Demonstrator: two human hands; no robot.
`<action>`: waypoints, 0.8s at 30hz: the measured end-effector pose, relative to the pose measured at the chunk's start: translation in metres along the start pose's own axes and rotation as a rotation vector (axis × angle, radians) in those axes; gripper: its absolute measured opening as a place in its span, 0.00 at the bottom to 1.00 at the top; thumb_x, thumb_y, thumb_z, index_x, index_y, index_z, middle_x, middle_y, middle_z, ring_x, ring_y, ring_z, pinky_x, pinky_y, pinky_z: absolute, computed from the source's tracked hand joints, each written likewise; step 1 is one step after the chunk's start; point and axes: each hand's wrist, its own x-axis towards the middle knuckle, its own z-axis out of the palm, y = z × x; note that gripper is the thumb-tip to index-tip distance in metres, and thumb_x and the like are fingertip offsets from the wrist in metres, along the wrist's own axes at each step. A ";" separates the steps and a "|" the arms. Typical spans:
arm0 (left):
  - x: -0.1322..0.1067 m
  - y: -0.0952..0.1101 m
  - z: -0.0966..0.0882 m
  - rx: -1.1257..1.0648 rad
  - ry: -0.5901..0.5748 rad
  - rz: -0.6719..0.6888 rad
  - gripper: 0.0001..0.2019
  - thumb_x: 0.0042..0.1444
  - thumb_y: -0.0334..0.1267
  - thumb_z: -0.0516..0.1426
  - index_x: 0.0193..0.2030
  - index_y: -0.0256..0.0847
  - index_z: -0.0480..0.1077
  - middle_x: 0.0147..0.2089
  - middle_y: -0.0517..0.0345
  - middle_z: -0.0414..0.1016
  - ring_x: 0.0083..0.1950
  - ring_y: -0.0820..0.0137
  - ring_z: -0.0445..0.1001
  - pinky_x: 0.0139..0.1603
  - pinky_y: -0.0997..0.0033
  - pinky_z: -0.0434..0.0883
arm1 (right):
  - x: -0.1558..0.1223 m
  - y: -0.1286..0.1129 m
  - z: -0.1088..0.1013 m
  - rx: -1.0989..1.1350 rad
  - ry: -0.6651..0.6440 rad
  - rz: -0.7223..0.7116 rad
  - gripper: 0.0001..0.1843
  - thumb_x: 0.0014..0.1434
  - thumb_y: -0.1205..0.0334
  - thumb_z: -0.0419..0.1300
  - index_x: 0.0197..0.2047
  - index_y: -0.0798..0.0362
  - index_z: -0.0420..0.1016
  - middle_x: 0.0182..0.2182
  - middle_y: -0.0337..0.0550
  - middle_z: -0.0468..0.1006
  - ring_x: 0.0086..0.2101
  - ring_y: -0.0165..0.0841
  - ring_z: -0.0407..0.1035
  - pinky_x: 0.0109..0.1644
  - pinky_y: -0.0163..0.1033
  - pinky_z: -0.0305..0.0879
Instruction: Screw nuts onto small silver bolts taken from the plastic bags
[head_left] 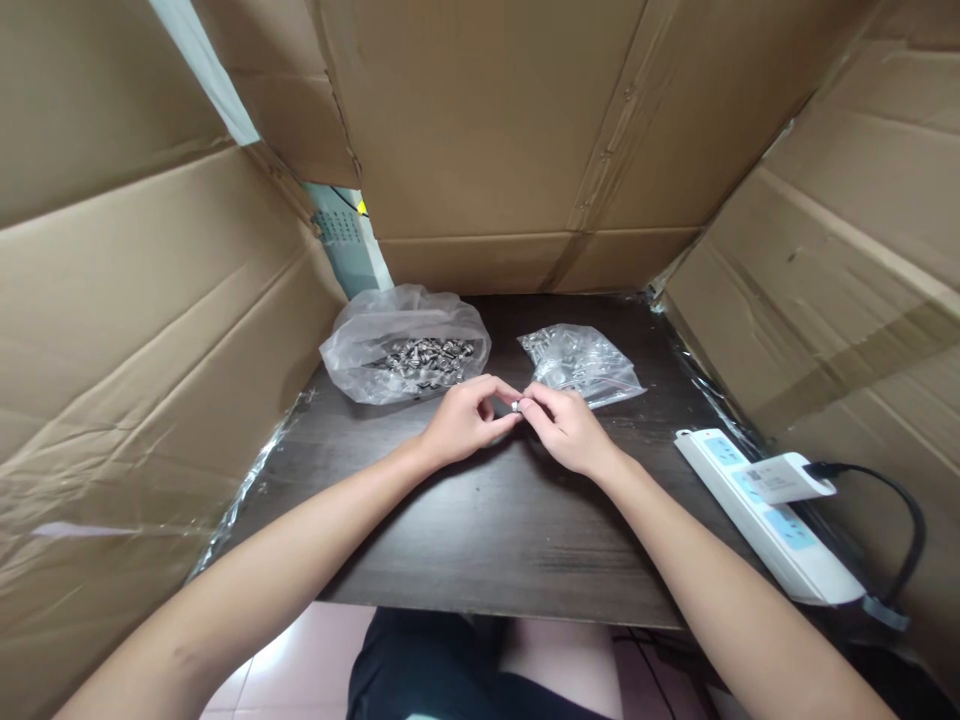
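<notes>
Over the middle of the dark table, my left hand (471,418) and my right hand (562,425) meet at the fingertips. Between them is a small shiny metal piece (516,406), too small to name; thumb and forefinger of each hand pinch at it. Just behind my left hand lies an open clear plastic bag (352,345) with many small metal parts (431,360) in it. Behind my right hand is a flatter zip bag (589,360), also with small metal pieces inside.
Cardboard walls (510,130) enclose the dark table (480,540) at the back and both sides. At the right edge lies a white power strip (817,575) with a white adapter (787,480) and a black cable (919,520). The table's front edge is above my lap.
</notes>
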 end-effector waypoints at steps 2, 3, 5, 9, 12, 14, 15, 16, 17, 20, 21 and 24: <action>0.000 0.000 0.000 0.002 -0.002 -0.004 0.07 0.57 0.36 0.65 0.42 0.37 0.77 0.38 0.58 0.79 0.25 0.79 0.67 0.29 0.78 0.65 | 0.000 0.000 0.000 0.022 0.002 0.000 0.11 0.66 0.58 0.53 0.33 0.51 0.70 0.22 0.36 0.69 0.23 0.30 0.62 0.31 0.37 0.54; 0.000 0.000 0.000 0.004 -0.001 -0.004 0.07 0.57 0.36 0.65 0.42 0.37 0.77 0.37 0.58 0.79 0.25 0.79 0.67 0.29 0.78 0.65 | 0.000 -0.001 0.000 0.031 0.004 0.004 0.09 0.65 0.59 0.54 0.34 0.51 0.70 0.22 0.35 0.69 0.22 0.30 0.62 0.30 0.37 0.54; 0.000 0.001 0.000 0.005 0.000 -0.002 0.07 0.57 0.36 0.65 0.42 0.37 0.77 0.37 0.59 0.79 0.25 0.79 0.67 0.29 0.78 0.65 | -0.001 -0.001 0.000 0.038 0.014 0.014 0.06 0.63 0.60 0.56 0.35 0.51 0.69 0.22 0.35 0.69 0.22 0.30 0.61 0.29 0.36 0.55; 0.000 0.001 0.000 0.002 0.006 0.001 0.07 0.57 0.35 0.65 0.42 0.37 0.78 0.36 0.59 0.78 0.25 0.80 0.67 0.29 0.78 0.65 | -0.001 -0.002 0.000 0.026 0.014 0.020 0.04 0.61 0.60 0.56 0.35 0.51 0.69 0.21 0.34 0.68 0.22 0.30 0.62 0.30 0.36 0.55; 0.000 0.001 0.000 -0.006 0.002 0.005 0.07 0.57 0.35 0.65 0.42 0.37 0.78 0.37 0.58 0.79 0.25 0.80 0.67 0.28 0.78 0.64 | -0.001 -0.001 0.000 0.007 0.007 0.013 0.08 0.64 0.59 0.55 0.33 0.51 0.68 0.21 0.34 0.67 0.22 0.29 0.61 0.30 0.37 0.53; 0.000 0.001 0.000 -0.008 0.002 0.003 0.07 0.58 0.35 0.65 0.42 0.37 0.78 0.37 0.58 0.79 0.25 0.80 0.66 0.28 0.78 0.64 | -0.001 0.000 0.001 -0.008 0.004 0.005 0.14 0.67 0.57 0.53 0.29 0.50 0.65 0.21 0.35 0.65 0.22 0.29 0.60 0.31 0.37 0.52; 0.000 0.001 0.000 -0.006 0.003 0.003 0.06 0.58 0.35 0.65 0.41 0.37 0.78 0.37 0.58 0.79 0.25 0.80 0.66 0.28 0.78 0.65 | -0.001 0.000 0.002 -0.014 0.002 0.003 0.16 0.68 0.56 0.52 0.28 0.50 0.64 0.21 0.35 0.65 0.23 0.30 0.60 0.31 0.37 0.52; 0.000 0.001 0.000 -0.004 0.004 0.003 0.06 0.58 0.36 0.65 0.41 0.37 0.77 0.37 0.58 0.79 0.25 0.80 0.66 0.28 0.78 0.65 | 0.000 0.000 0.002 -0.016 -0.001 0.004 0.18 0.69 0.55 0.51 0.27 0.50 0.63 0.21 0.36 0.65 0.23 0.30 0.60 0.31 0.37 0.52; 0.000 0.001 0.000 -0.001 0.004 0.003 0.06 0.58 0.36 0.65 0.41 0.37 0.77 0.37 0.58 0.79 0.25 0.80 0.66 0.28 0.78 0.65 | 0.000 0.000 0.002 -0.016 -0.004 0.007 0.19 0.70 0.54 0.50 0.27 0.50 0.62 0.21 0.36 0.65 0.24 0.30 0.61 0.32 0.37 0.51; 0.000 0.001 0.000 0.006 -0.001 0.001 0.06 0.57 0.35 0.65 0.40 0.37 0.77 0.36 0.59 0.78 0.25 0.79 0.67 0.28 0.78 0.65 | 0.000 0.001 0.002 -0.017 -0.009 0.026 0.21 0.71 0.53 0.48 0.27 0.50 0.61 0.21 0.36 0.66 0.24 0.30 0.61 0.32 0.38 0.51; 0.000 0.001 0.000 0.007 -0.001 0.002 0.06 0.57 0.35 0.65 0.40 0.37 0.77 0.36 0.59 0.78 0.25 0.79 0.67 0.28 0.78 0.65 | 0.000 0.001 0.002 -0.021 -0.009 0.031 0.21 0.71 0.53 0.48 0.27 0.50 0.61 0.21 0.36 0.65 0.24 0.30 0.61 0.32 0.38 0.51; 0.000 0.001 0.000 0.004 -0.003 0.003 0.06 0.58 0.36 0.65 0.41 0.38 0.77 0.37 0.59 0.79 0.24 0.79 0.66 0.28 0.78 0.65 | 0.000 0.001 0.002 -0.032 -0.006 0.028 0.20 0.70 0.54 0.49 0.27 0.50 0.61 0.21 0.36 0.64 0.23 0.30 0.60 0.32 0.38 0.51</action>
